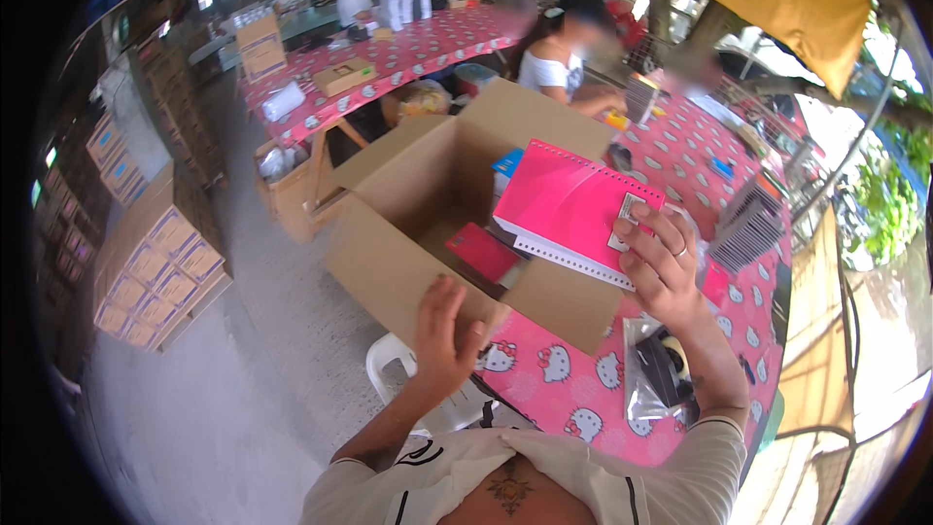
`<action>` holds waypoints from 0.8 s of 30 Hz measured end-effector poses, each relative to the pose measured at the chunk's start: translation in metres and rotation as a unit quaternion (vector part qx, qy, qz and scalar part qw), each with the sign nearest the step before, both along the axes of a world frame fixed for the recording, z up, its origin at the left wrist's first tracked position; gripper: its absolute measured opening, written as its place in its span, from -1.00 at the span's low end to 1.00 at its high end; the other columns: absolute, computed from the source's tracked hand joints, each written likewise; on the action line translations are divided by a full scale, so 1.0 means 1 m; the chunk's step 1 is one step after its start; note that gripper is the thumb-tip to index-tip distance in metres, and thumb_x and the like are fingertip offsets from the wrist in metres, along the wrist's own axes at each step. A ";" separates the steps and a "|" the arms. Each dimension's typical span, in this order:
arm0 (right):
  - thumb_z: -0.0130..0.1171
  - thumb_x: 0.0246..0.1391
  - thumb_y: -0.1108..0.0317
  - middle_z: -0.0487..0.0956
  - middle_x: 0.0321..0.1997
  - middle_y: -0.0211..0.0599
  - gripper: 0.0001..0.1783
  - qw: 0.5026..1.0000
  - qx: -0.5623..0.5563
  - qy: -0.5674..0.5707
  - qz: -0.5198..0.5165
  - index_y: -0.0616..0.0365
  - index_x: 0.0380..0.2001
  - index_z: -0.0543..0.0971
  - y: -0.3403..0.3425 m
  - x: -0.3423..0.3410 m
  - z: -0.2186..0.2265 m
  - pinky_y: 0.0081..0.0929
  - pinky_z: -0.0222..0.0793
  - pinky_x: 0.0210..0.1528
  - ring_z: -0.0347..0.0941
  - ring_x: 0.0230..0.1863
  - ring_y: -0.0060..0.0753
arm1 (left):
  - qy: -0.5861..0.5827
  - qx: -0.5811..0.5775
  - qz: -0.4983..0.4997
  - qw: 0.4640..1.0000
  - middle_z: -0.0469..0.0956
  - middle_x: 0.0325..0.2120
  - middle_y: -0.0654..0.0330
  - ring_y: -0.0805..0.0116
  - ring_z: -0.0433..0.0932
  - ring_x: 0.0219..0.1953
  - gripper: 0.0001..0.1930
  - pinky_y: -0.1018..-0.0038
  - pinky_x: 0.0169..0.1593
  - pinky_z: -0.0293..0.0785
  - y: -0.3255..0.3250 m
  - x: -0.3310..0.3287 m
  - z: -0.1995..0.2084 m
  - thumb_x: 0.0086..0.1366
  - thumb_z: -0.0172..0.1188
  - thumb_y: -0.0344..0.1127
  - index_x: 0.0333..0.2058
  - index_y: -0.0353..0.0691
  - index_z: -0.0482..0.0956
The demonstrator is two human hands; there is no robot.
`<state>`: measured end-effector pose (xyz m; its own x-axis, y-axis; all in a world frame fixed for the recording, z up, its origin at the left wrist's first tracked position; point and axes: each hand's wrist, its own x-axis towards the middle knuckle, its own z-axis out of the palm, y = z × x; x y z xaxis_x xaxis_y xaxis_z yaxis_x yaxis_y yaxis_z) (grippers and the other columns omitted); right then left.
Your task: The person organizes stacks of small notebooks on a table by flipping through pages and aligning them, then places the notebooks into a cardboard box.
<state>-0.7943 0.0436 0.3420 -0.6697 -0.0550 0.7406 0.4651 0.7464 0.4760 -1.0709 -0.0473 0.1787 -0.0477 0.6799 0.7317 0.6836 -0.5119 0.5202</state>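
Note:
My right hand [658, 258] grips a small stack of pink notebooks [573, 199] at its right end. Rows of punched holes run along the edges of their covers and pages, and a white label shows beside my fingers. The stack is above the right side of an open cardboard box [398, 180]. Inside the box lie another pink notebook [483, 251] and a blue item [507, 163], partly hidden by the held stack. Against the near flap of the box [389, 262] rests my left hand [445, 331], fingers stretched out and holding nothing.
A pink patterned tablecloth [554, 399] covers the table, with a clear plastic bag holding dark items [661, 365] on it. Farther right stands a dark-edged stack [748, 224]. A white plastic chair [389, 355] is below the box. Cartons [160, 262] fill the left; a co-worker [554, 58] sits beyond.

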 end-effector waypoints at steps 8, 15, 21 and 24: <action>0.41 -0.15 0.39 0.57 0.07 -0.17 -0.48 0.985 -0.137 0.102 -0.011 0.07 -0.12 0.37 -0.073 0.115 -0.027 0.15 0.27 0.26 0.47 0.17 0.04 | -0.040 0.059 -0.050 0.996 0.30 0.20 -0.19 -0.06 0.30 0.26 -0.48 0.12 0.31 0.18 -0.039 0.081 0.041 0.32 0.16 -0.37 0.21 -0.43 0.29; 0.45 -0.29 0.42 0.54 0.11 -0.03 -0.19 0.810 -0.556 0.150 0.108 0.18 0.13 0.37 -0.134 0.204 -0.061 -0.09 0.31 0.24 0.47 0.16 -0.01 | -0.099 -0.195 -0.469 0.856 0.35 0.22 -0.04 0.24 0.29 0.31 -0.15 0.28 0.35 0.15 -0.027 0.165 0.106 0.21 0.37 0.00 0.30 -0.42 0.22; 0.37 -0.19 0.51 0.53 0.17 -0.15 -0.19 0.699 -0.709 0.090 0.028 0.19 0.24 0.38 -0.163 0.245 -0.077 -0.28 0.34 0.22 0.49 0.16 -0.17 | 0.035 -0.371 -0.470 0.800 0.56 -0.03 0.05 0.29 0.57 -0.01 -0.28 0.35 0.07 0.48 -0.048 0.246 0.065 0.19 0.40 -0.10 0.23 -0.31 0.34; 0.39 -0.13 0.48 0.46 0.26 -0.21 -0.19 0.612 -0.755 0.224 0.072 0.18 0.26 0.36 -0.172 0.266 -0.114 -0.29 0.33 0.24 0.42 0.22 -0.26 | -0.037 -0.409 -0.427 0.805 0.59 -0.12 0.07 0.37 0.58 -0.10 -0.43 0.40 0.00 0.50 -0.059 0.286 0.010 0.25 0.35 -0.16 0.12 -0.35 0.40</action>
<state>-0.5285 -0.1283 0.2278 -0.4491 0.8843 0.1280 0.1732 0.2266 -0.9585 -0.7846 -0.1061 0.1882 0.6704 0.7410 0.0380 0.2160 -0.2440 0.9454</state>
